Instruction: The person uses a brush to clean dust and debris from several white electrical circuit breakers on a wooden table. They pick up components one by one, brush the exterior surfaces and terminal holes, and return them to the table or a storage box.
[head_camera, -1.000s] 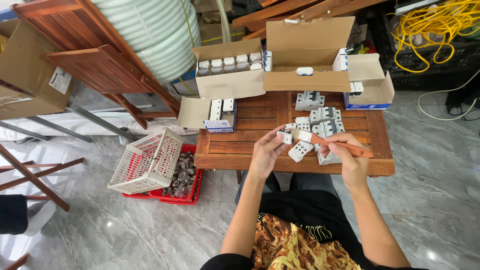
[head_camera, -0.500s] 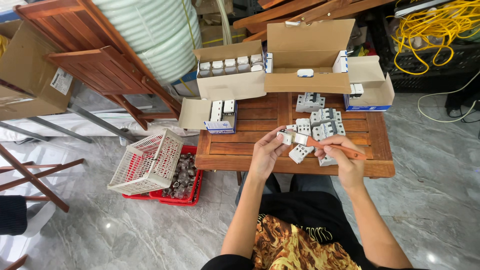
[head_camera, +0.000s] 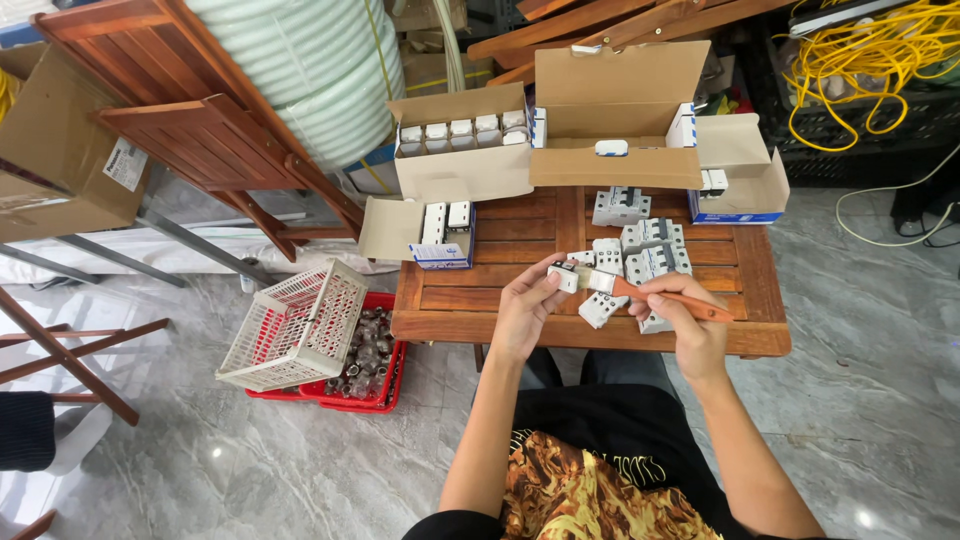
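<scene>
The person sits at a low wooden counter (head_camera: 480, 300). The left hand (head_camera: 527, 305) is closed around a small white breaker-like module (head_camera: 566, 277), pinching it at its sides just above the counter's front half. The right hand (head_camera: 685, 320) grips a brush with an orange-brown handle (head_camera: 668, 298), fingers wrapped near the middle of the handle, its bristle end meeting the module held in the other hand.

The module looks like a stiff, boxy plastic piece, light enough for a fingertip pinch; its flat side faces seem the safest place to hold, as any small levers or terminal openings would likely be the weaker spots. The plastic may be a little slick, so a firm pinch across two opposite faces seems wise. The brush is rigid in the handle and soft only at the tip, so holding it mid-handle gives fair control.

A loose cluster of similar white modules (head_camera: 655, 258) lies on the counter just beyond the hands, with one more (head_camera: 602, 308) lying between them. Behind stand open cardboard boxes: one (head_camera: 462, 160) with a row of modules, a larger one (head_camera: 617, 120), and a small blue-and-white box (head_camera: 738, 180) at the right. On the floor to the left, a white mesh basket (head_camera: 296, 325) leans on a red tray (head_camera: 375, 390) of small metal parts.
</scene>
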